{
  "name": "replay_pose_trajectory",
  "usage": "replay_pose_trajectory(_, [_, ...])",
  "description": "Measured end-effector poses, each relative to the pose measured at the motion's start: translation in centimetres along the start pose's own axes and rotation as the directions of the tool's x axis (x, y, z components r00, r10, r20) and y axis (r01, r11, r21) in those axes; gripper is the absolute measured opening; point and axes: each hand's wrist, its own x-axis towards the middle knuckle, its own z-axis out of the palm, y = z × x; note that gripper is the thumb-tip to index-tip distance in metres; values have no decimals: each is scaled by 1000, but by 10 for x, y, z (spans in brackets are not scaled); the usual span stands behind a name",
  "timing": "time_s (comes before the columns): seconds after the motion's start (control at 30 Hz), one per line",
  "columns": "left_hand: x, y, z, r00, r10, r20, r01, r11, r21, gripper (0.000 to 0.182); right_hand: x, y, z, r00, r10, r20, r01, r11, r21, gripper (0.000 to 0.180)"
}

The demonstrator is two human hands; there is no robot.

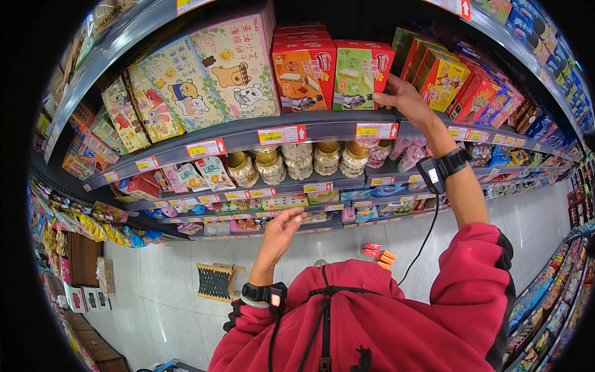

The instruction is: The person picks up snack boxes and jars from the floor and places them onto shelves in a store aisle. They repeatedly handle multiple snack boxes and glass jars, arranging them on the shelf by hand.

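Observation:
My right hand (403, 100) grips the right edge of a green and red biscuit box (355, 69), thumb on its front and fingers at its side. The box stands upright on the upper shelf (325, 122). Directly left of it stands an orange and red biscuit box (304, 69), with more red boxes behind. My left hand (283, 229) is empty, fingers loosely bent and apart, in front of the lower shelves. Large cartoon-printed biscuit boxes (239, 65) fill the shelf's left part. Yellow boxes (444, 79) and red snack boxes (481, 95) stand right of my right hand.
Gold-lidded plastic jars (327, 158) line the shelf below. Several small red and orange boxes (385, 257) lie on the tiled floor near my body. A wooden folding stool (214, 282) stands at the lower left. More stocked shelving (541, 297) runs along the right.

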Motion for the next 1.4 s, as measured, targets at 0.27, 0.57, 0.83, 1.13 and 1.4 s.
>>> replay_pose_trajectory(0.27, [3,-7,2,1000,-19,6,19,1000,-15,35,7,10,-4,999,40,-8,-41,997,-64,44])
replay_pose_trajectory(0.57, [8,-10,2,999,-28,24,28,999,-20,35,10,15,-6,1000,7,-6,-8,999,-39,46])
replay_pose_trajectory(0.83, [11,-11,3,999,-46,29,47,998,-36,36,12,16,-7,999,42,0,-42,999,-27,48])
replay_pose_trajectory(1.13, [14,-12,3,998,-47,40,48,998,-26,36,8,10,-8,999,42,19,-42,999,-15,56])
replay_pose_trajectory(1.4, [17,-12,7,997,-57,56,58,998,-28,36,3,7,-10,998,-6,-68,2,998,-60,64])
